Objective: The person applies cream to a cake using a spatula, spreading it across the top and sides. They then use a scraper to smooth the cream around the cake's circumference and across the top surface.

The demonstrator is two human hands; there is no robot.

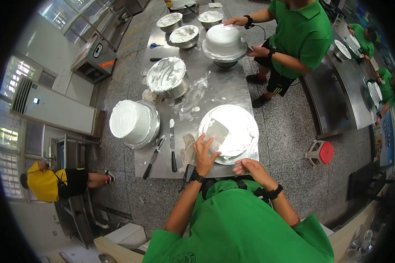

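A flat, pale scraper (217, 133) is in my left hand (203, 154), its fingers closed on one corner. It lies over the left part of a round, white cream-covered cake (239, 127) at the table's near right. My right hand (253, 168) is near the cake's front edge, fingers partly spread, with nothing visible in it. Left of my left hand is a crumpled cloth (188, 151). Two spatulas, one (172, 144) upright in view and one (154, 158) slanted, lie farther left, both with cream on their blades.
On the metal table (226, 85) stand a tall white cake (129, 120) and several cream bowls, one (166, 79) nearby. Across its far right, a person in green (300, 35) handles another cake (224, 40). A red-topped stool (325, 153) is at right.
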